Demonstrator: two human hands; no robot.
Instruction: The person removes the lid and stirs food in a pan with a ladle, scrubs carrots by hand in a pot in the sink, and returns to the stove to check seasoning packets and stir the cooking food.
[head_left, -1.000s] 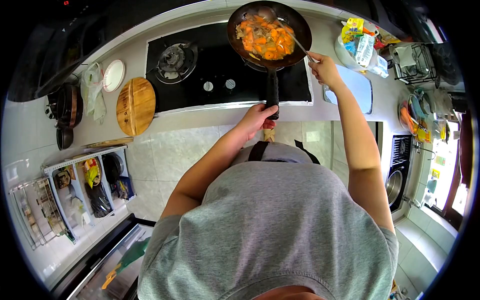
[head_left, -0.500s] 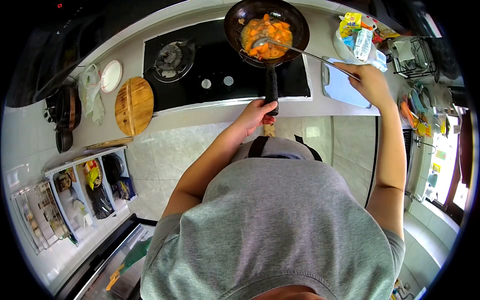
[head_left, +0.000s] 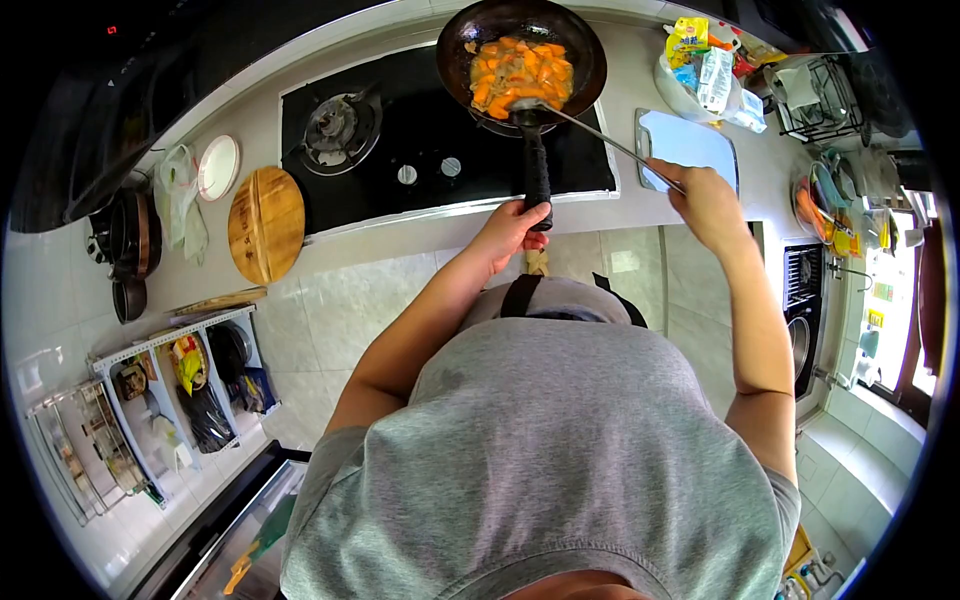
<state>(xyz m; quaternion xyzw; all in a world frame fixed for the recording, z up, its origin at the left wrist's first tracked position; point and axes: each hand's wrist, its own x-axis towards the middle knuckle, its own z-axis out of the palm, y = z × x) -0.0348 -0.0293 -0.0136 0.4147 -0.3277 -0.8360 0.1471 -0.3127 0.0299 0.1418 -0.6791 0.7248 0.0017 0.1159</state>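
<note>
A dark wok point(head_left: 590, 70) rests on the right burner of the black stove, holding orange carrot pieces point(head_left: 535, 68) in some liquid. Its black wrapped handle point(head_left: 537, 170) points toward me, and my left hand point(head_left: 515, 230) is closed around the end of it. My right hand point(head_left: 700, 195) grips the long metal shaft of a ladle point(head_left: 610, 140). The ladle's head sits at the near edge of the food, close to where the handle joins the wok. Part of that head is hidden among the food.
Right of the stove lie a pale cutting board point(head_left: 690, 145) and a bowl of packets point(head_left: 680, 98). At left are another burner point(head_left: 342, 125), a round wooden board point(head_left: 267, 225) and a white plate point(head_left: 218, 167). A storage rack point(head_left: 160, 350) stands lower left.
My right hand has come down and left, drawing the ladle's head from the middle of the carrots to the wok's near side. My left hand stays on the handle.
</note>
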